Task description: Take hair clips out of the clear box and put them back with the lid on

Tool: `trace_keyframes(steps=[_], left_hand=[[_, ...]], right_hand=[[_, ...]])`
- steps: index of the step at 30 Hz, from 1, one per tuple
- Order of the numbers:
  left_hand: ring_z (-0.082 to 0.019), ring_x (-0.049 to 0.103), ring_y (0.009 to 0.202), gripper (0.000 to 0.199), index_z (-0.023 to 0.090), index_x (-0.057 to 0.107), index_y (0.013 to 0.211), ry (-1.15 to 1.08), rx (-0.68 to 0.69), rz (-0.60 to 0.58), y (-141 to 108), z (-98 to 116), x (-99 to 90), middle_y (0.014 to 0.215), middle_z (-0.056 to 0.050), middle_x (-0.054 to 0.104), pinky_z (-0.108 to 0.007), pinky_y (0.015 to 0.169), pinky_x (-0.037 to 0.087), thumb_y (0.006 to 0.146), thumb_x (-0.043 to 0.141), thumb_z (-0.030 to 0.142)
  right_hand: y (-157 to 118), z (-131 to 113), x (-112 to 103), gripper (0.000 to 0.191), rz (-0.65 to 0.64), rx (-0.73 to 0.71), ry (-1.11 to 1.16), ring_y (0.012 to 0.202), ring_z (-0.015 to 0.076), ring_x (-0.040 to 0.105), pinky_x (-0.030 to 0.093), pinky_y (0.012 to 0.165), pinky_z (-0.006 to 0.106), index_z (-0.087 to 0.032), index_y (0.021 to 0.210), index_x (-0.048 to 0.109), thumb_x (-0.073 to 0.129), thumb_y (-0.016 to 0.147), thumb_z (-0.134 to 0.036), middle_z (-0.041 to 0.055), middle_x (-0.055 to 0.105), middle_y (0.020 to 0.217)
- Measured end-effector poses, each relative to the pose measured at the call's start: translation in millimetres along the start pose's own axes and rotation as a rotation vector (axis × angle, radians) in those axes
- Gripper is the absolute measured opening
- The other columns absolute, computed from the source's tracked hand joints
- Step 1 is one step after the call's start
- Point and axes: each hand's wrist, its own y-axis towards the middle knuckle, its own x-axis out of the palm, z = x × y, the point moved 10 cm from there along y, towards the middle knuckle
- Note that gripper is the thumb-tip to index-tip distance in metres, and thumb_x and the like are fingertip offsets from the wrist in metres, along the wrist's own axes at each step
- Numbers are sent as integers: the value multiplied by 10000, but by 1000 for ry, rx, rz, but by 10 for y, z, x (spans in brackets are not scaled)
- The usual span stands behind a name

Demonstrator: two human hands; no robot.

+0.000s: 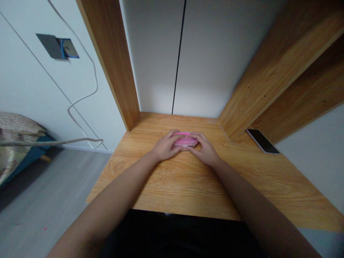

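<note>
A small pink container (185, 142) with a clear lower part and a bright pink strip along its far edge rests on the wooden desktop, near the middle. My left hand (166, 146) curls round its left side, with the thumb at the near edge and the fingers over the far side. Round the right side wraps my right hand (205, 149), its thumb also at the near edge. Both hands are closed on the container, and their fingers hide its two ends. What is inside it I cannot make out.
A dark-screened phone (262, 141) lies on the desktop (172, 190) at the right, beside a wooden upright (258, 86). Another wooden panel (113, 61) stands at the left. A white cable (92, 64) hangs by an opened wall socket (57, 46). Patterned cloth (18, 130) is at far left.
</note>
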Motion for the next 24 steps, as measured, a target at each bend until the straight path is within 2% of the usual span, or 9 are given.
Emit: trace_keyframes(steps=[16, 24], left_hand=[[-300, 525, 1325, 559, 237, 510, 1431, 9, -16, -4, -8, -34, 11, 1425, -152, 489, -472, 1103, 489, 923, 625, 441], [-296, 517, 1331, 555, 217, 514, 1426, 12, 5, -1, -8, -6, 5, 1414, -159, 495, -462, 1111, 482, 927, 621, 433]], right_hand=[[3, -9, 0, 449, -3, 0, -2, 1274, 291, 557, 465, 1112, 532, -295, 1293, 595, 731, 873, -374, 100, 591, 1296], [-4, -11, -7, 445, -3, 1, -5, 1285, 281, 548, 455, 1125, 523, -286, 1294, 595, 729, 872, -328, 101, 583, 1309]])
